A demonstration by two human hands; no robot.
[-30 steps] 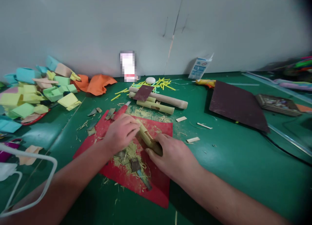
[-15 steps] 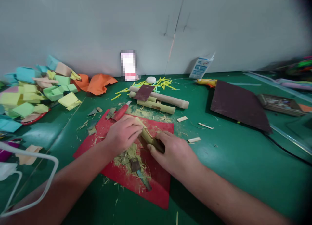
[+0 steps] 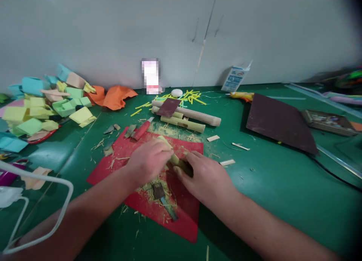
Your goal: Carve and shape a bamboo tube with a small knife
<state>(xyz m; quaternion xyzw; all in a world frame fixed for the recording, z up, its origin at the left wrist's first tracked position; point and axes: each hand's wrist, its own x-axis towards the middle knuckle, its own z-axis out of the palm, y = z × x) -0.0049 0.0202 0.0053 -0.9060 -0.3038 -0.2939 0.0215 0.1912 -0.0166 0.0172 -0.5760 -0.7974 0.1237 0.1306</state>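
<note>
A short length of bamboo (image 3: 175, 160) lies slanted above a red sheet (image 3: 183, 225), gripped at its near end by my right hand (image 3: 210, 176). My left hand (image 3: 151, 157) is closed over the bamboo's upper part, fingertips pinched together at its cut opening. Whatever those fingers hold is hidden. Below the hands, pale shavings and dust surround a small dark scrap (image 3: 158, 191) and a narrow bluish-grey strip (image 3: 169, 209). A red-handled knife (image 3: 141, 130) rests beyond my left hand, across the sheet's far edge.
Behind the sheet lie bamboo tubes (image 3: 183, 124) with a brown sandpaper square (image 3: 169, 107) on top. A large brown sheet (image 3: 278, 123) is at right. Folded paper pieces (image 3: 36, 110) pile up at left. A white wire frame (image 3: 69, 189) crosses near my left forearm.
My left hand has slid right and slightly down along the bamboo, covering its cut opening more. My right hand keeps its grip. The whole view has shifted slightly.
</note>
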